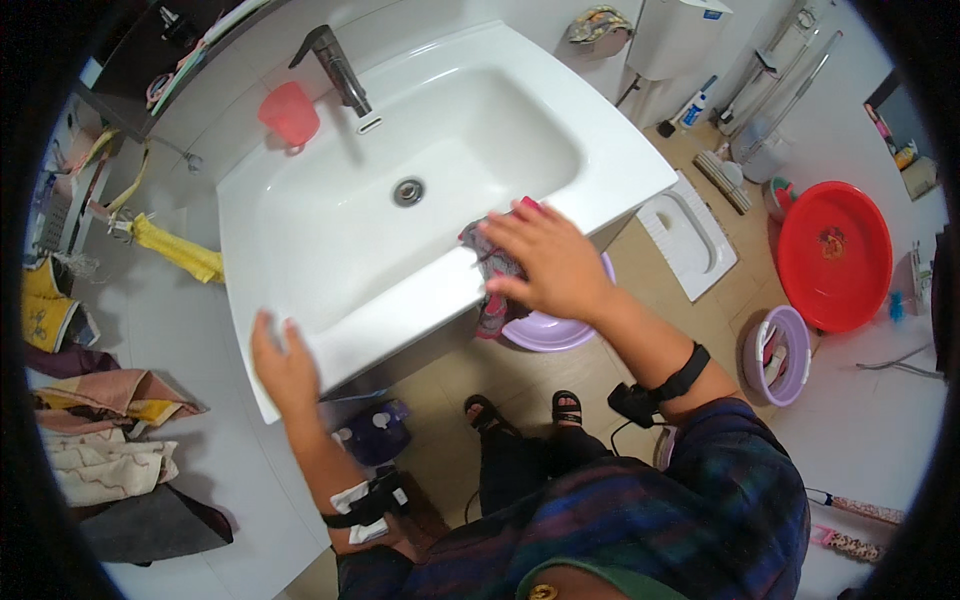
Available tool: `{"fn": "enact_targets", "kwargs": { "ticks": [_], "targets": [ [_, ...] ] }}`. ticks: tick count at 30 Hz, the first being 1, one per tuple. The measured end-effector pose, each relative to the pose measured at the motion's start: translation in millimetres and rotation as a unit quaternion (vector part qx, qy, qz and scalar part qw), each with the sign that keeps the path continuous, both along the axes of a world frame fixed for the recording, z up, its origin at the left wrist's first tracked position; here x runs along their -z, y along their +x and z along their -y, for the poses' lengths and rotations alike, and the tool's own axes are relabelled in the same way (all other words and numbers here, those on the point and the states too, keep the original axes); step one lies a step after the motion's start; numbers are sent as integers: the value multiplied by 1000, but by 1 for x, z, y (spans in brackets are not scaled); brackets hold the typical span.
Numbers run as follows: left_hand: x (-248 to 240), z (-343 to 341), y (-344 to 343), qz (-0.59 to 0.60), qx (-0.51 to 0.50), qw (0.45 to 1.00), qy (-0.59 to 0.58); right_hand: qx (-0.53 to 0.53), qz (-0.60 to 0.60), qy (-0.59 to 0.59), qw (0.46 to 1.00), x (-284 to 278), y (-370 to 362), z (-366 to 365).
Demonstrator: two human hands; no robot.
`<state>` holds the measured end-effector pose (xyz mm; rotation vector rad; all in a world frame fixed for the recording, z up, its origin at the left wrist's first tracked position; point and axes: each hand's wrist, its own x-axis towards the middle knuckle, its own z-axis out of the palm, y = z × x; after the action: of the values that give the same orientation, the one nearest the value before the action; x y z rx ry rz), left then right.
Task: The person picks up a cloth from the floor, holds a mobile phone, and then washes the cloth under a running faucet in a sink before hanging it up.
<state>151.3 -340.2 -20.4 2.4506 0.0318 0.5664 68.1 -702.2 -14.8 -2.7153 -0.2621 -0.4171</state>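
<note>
A grey and pink cloth (497, 262) is draped over the front rim of the white washbasin (400, 305), its lower end hanging down the outside. My right hand (548, 258) lies on top of the cloth with its fingers stretched out and the thumb apart, covering part of it. At the basin's front left corner, my left hand (284, 362) has its fingers and thumb apart, with nothing in it. Whether the left hand touches the rim I cannot tell. A dark tap (340, 72) and a pink cup (290, 114) stand at the basin's back.
Below the basin's right front is a purple basin (550, 333). To the right are a squat toilet (690, 235), a large red basin (835, 255), a purple bucket (777, 355) and a mop (722, 182). Cloths (120, 395) and a yellow towel (178, 247) hang at left.
</note>
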Motion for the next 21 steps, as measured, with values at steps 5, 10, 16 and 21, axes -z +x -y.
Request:
{"fn": "enact_targets", "kwargs": {
  "ticks": [5, 10, 16, 21],
  "targets": [
    [9, -36, 0, -25, -103, 981, 161, 133, -18, -94, 986, 8, 14, 103],
    [6, -22, -1, -67, -103, 967, 223, 351, 68, -148, 922, -3, 6, 132],
    [4, -23, 1, -85, -106, 964, 230, 354, 136, -83, 921, 10, 11, 134],
    [0, -18, 0, -141, -121, 955, 231, 201, 66, -136, 968, 15, -21, 58]
  ]
}}
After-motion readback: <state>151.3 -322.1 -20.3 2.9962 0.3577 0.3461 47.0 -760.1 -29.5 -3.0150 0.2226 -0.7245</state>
